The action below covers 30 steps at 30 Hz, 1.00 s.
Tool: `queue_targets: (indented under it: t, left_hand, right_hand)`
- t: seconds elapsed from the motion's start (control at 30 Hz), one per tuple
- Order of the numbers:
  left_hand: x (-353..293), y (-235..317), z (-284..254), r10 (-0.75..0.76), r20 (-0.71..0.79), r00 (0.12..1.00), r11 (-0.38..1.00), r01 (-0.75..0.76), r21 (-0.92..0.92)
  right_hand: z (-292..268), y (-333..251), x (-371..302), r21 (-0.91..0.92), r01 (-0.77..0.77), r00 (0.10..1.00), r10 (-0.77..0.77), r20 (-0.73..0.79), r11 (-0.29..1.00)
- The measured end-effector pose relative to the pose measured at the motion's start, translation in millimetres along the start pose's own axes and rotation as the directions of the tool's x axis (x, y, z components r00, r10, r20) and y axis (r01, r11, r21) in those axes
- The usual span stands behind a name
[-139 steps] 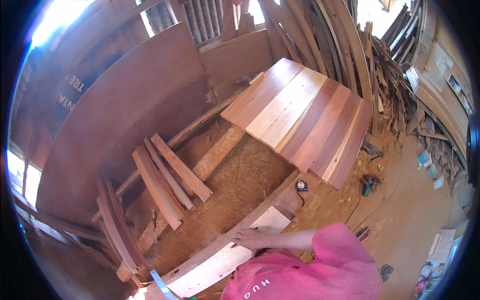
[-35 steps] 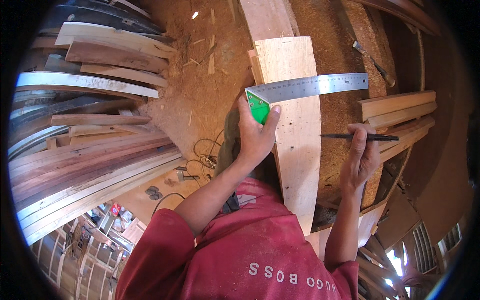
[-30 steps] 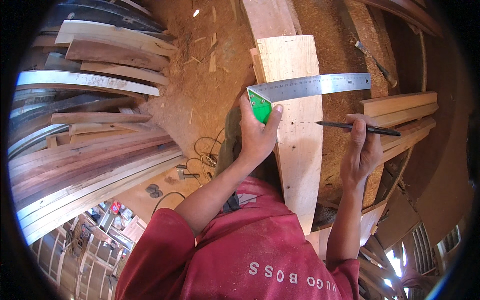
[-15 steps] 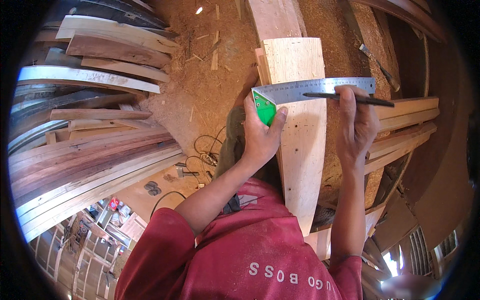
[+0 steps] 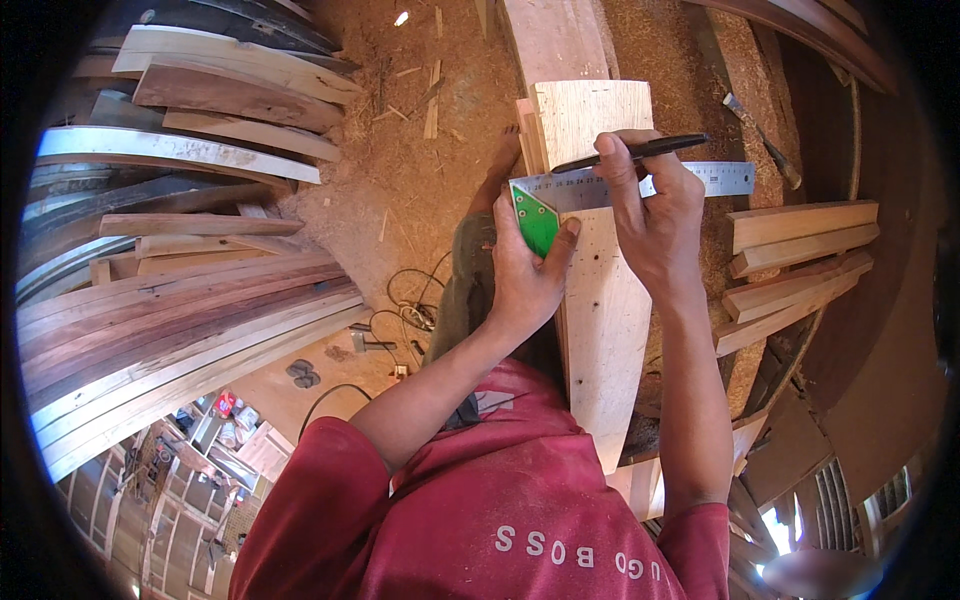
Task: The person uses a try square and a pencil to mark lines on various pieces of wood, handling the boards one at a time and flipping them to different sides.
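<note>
A pale board lies lengthwise in front of me. Across its upper part rests a try square with a green handle and a steel blade that reaches past the board's right edge. My left hand grips the green handle, thumb on top, at the board's left edge. My right hand holds a black pen over the blade, its tip pointing left near the blade's upper edge, close to the board's left side. Whether the tip touches the wood I cannot tell. The hand hides the middle of the blade.
Stacked planks fill the left side. Short wooden pieces lie to the right, below a chisel-like tool. A cable coils on the sawdust-covered floor, near a pair of dark sandals.
My right hand has moved left and slightly up along the blade, bringing the pen tip toward the board's left edge. My left hand still holds the square, nearly unmoved.
</note>
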<state>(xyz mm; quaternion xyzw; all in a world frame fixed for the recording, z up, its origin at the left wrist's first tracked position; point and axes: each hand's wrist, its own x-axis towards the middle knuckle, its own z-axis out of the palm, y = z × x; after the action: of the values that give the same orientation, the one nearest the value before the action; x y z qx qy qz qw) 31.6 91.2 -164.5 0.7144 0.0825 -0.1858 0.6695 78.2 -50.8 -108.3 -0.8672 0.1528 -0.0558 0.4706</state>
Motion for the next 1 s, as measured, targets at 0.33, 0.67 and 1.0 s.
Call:
queue_targets:
  t: [0.33,0.67,1.0]
  left_hand:
    - [0.2,-8.0,2.4,0.007,-0.023,1.0,1.0,-0.006,0.006]
    - [-0.4,-5.7,2.8,0.005,-0.031,1.0,1.0,-0.006,-0.029]
    - [3.4,-11.9,2.5,0.171,0.09,0.981,0.976,-0.181,0.12]
  right_hand:
    - [-53.1,28.6,6.5,-0.292,-0.052,0.991,0.013,-0.135,0.955]
    - [-52.9,21.5,7.2,-0.457,0.116,0.984,-0.165,-0.068,0.882]
    - [38.7,-40.1,4.8,-0.196,0.373,0.924,-0.345,0.162,0.907]
